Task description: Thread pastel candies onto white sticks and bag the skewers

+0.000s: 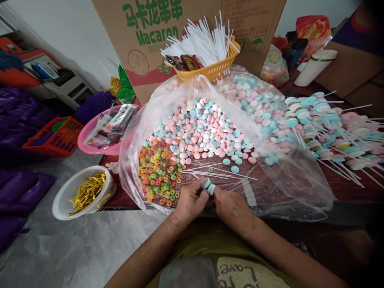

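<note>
Near the table's front edge, my left hand (190, 202) is closed in a pinch on a light blue round candy (206, 184). A white round candy (211, 189) sits right against it, and my right hand (232, 208) has its fingers closed on that one. Whether a stick runs through the two is hidden by my fingers. Just beyond my hands lie several loose white sticks (220, 174) on the clear plastic bag (279, 196). Past them spreads a heap of pink, white and blue candies (204, 128). Sugared fruit rings (160, 172) are piled to the left.
A yellow basket (207, 73) of white sticks stands before a cardboard box (144, 52). Finished-looking candy skewers (339, 132) are stacked at right. On the left are a pink basket (99, 150) with packets and a white tub (61, 208) of gold ties, overhanging the table edge.
</note>
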Motion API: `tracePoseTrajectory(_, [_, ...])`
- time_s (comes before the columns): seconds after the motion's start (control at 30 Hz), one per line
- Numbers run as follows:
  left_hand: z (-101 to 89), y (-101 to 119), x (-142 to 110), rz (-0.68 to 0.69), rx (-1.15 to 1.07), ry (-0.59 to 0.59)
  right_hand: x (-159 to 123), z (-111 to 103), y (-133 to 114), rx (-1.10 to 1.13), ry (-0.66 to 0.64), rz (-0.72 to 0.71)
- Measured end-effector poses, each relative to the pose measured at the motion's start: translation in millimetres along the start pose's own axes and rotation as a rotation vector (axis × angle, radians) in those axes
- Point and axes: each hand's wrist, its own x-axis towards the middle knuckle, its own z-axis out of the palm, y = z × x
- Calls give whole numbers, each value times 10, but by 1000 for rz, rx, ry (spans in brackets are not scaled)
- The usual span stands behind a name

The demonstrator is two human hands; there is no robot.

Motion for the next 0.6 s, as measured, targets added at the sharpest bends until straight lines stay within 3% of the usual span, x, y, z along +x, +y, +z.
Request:
tracePoseTrajectory(0.07, [-83, 62, 107, -22, 118, -79, 46, 34, 182, 94, 36, -29])
tracePoseTrajectory(0.2, [-18, 191, 484, -150, 480, -49, -5, 25, 489, 309, 181, -34])
tracePoseTrajectory(0.3, [203, 236, 747, -162, 505, -102, -116, 27, 556, 391, 220, -52])
tracePoseTrajectory(0.37, [248, 244, 836, -175, 452, -120, -189, 49, 555, 377, 221, -50])
tracePoseTrajectory(0.43, [123, 238, 830, -199, 379, -138, -248, 76, 549, 312, 189, -46])
tracePoseTrajectory(0.53, [-285, 198, 647, -255, 271, -162, -303, 93, 512, 177, 43, -81])
tracePoseTrajectory(0.6, [-524, 142, 445, -315, 107, -249, -315, 71, 442, 103, -64, -109])
